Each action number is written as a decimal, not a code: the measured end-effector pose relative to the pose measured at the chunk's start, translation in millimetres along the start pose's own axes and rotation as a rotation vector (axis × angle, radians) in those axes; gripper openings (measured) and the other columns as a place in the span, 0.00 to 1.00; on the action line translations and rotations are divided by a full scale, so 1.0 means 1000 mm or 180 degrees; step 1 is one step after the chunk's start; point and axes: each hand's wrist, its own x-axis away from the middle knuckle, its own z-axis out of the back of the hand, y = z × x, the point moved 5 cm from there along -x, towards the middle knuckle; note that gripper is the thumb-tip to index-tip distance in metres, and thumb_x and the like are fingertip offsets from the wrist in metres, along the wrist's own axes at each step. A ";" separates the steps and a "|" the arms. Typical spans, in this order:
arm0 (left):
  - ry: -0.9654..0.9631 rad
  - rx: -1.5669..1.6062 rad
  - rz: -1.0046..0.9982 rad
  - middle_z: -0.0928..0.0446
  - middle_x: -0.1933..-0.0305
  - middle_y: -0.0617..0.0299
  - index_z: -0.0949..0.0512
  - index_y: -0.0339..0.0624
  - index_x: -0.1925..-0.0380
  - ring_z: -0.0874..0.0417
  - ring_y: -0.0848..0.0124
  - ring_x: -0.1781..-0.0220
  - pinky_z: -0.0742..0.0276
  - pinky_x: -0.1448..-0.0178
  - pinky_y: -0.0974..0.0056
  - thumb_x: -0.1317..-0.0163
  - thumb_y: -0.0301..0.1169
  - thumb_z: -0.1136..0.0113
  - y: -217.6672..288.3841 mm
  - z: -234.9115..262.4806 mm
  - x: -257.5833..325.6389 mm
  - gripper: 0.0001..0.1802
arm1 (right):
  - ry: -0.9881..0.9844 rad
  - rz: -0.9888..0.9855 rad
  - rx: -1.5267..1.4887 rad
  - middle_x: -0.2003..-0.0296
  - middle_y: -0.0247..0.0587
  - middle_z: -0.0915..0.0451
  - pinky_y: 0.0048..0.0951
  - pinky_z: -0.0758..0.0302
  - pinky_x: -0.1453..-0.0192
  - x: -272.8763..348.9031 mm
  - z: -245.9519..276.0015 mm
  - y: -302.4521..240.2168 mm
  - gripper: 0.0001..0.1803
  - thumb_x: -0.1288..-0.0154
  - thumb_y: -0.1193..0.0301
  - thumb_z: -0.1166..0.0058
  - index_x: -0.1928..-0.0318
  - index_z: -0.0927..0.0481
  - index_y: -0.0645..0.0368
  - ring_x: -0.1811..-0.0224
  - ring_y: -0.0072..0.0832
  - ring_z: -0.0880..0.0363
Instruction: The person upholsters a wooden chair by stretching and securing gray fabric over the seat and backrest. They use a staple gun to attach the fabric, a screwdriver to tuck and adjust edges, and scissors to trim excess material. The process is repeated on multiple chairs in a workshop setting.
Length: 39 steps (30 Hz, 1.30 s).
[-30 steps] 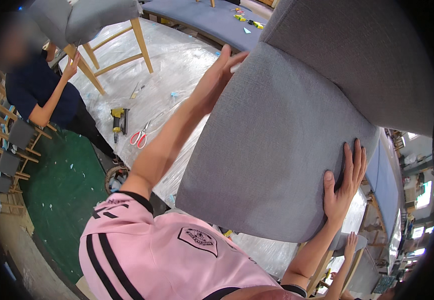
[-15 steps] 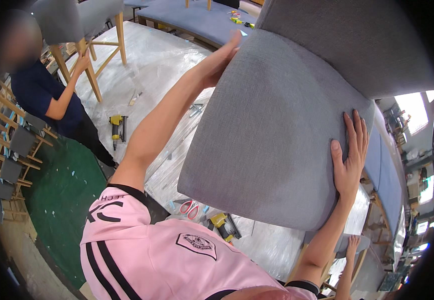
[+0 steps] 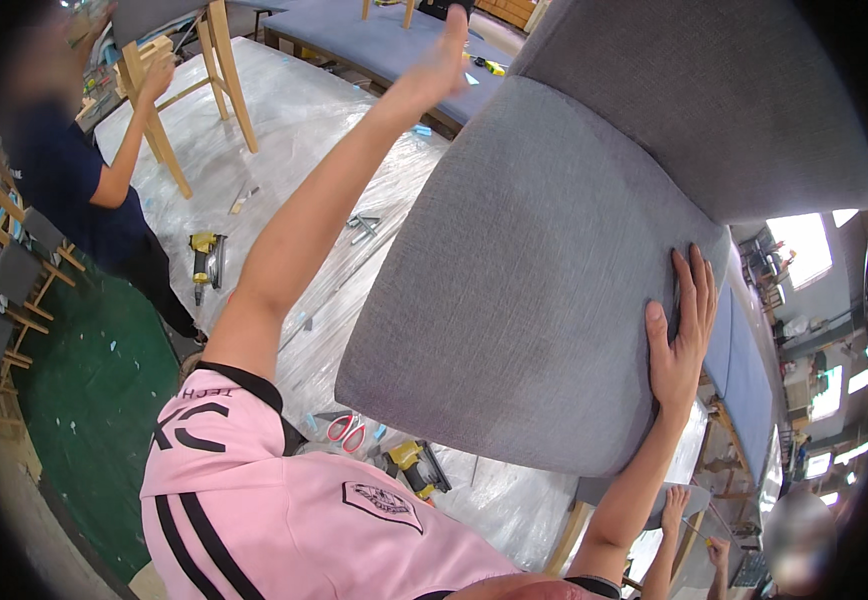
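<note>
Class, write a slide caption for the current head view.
Right hand resting on a grey fabric chair seat, left hand apart from it, red-handled scissors lying nearby.

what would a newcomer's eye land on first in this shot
Probably the big grey upholstered chair, filling the centre and upper right, with the right hand spread flat on the right side of its seat and the left hand up beyond the seat's far left edge. Next come the bright pink shirt at lower left and the red-handled scissors just above it, on the plastic-covered table.
</note>
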 end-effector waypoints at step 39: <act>-0.0811 -0.0541 -0.1500 0.55 0.14 0.45 0.54 0.32 0.19 0.54 0.51 0.13 0.60 0.14 0.53 0.28 0.73 0.71 0.022 -0.013 0.218 0.57 | 0.0550 -0.3511 -0.3878 0.26 0.62 0.34 0.47 0.30 0.27 0.192 -0.030 0.083 0.53 0.32 0.27 0.56 0.22 0.36 0.54 0.25 0.50 0.33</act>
